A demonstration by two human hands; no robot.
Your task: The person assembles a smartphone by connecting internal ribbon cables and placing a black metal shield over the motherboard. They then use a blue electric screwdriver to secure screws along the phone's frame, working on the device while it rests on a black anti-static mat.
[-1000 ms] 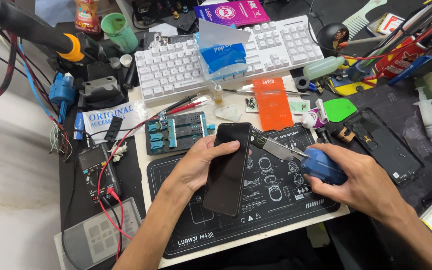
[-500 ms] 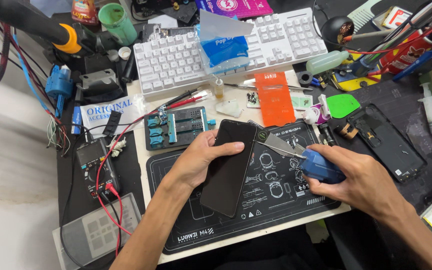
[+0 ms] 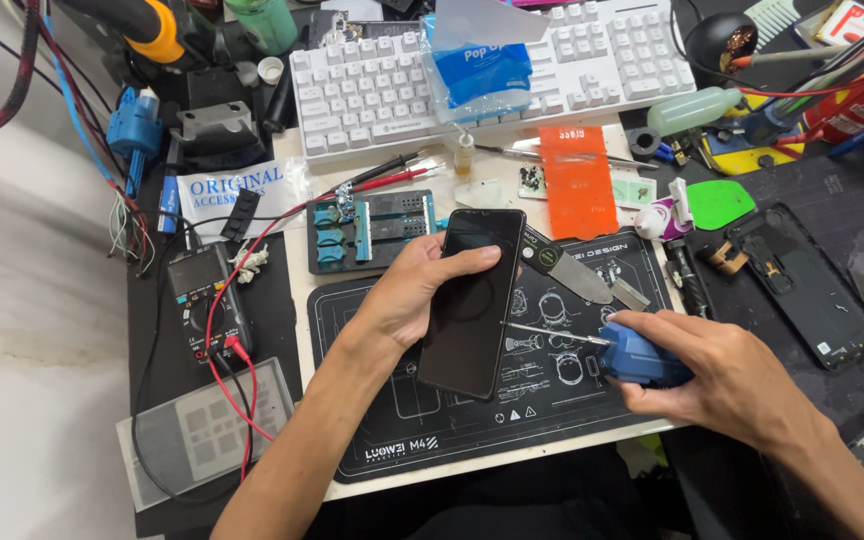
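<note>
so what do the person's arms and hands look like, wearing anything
Both forearms are bare, with no sleeves in view. The left hand and right hand wear no gloves, and no rings, watch or wrist strap show. Fingernails look short and plain.

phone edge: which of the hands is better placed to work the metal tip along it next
Probably the right hand: it grips the blue tool, whose metal tip already meets the phone edge. The left hand is occupied holding the phone.

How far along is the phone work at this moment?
Done: a black back cover lies apart on the right. In hand: left hand holds the black smartphone screen up; right hand puts a blue-handled tool to its edge. Left: the phone looks unopened.
</note>
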